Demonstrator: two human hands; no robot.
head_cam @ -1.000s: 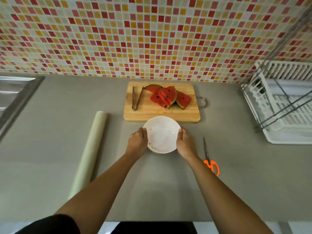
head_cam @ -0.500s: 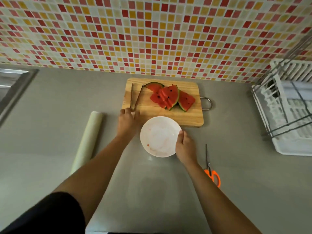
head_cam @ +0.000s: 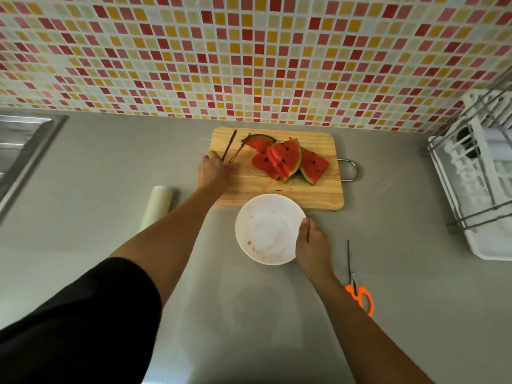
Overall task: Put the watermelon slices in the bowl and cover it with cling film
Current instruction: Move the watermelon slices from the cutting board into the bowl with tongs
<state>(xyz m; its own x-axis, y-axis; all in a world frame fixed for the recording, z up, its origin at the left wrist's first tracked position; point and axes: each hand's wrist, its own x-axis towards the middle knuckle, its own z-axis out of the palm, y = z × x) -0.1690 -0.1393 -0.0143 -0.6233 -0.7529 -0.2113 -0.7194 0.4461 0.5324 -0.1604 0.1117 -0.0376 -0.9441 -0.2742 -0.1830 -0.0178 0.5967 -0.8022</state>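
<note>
Several red watermelon slices [head_cam: 288,162] with green rind lie stacked on a wooden cutting board [head_cam: 318,195]. In front of the board stands a white bowl [head_cam: 266,225], holding only a few red smears. My right hand [head_cam: 311,243] grips its right rim. My left hand [head_cam: 213,171] rests on the board's left part, closed around the near end of brown tongs [head_cam: 232,146], whose arms point toward the wall. A cling film roll [head_cam: 158,207] lies to the left, partly hidden behind my left forearm.
Orange-handled scissors [head_cam: 356,284] lie on the grey counter to the right of my right arm. A white dish rack [head_cam: 482,189] with metal bars fills the far right. A steel sink [head_cam: 19,151] sits at the left edge. The tiled wall rises behind the board.
My left hand left the bowl's left rim, moved up onto the board and closed on the tongs. My right hand stayed on the bowl.
</note>
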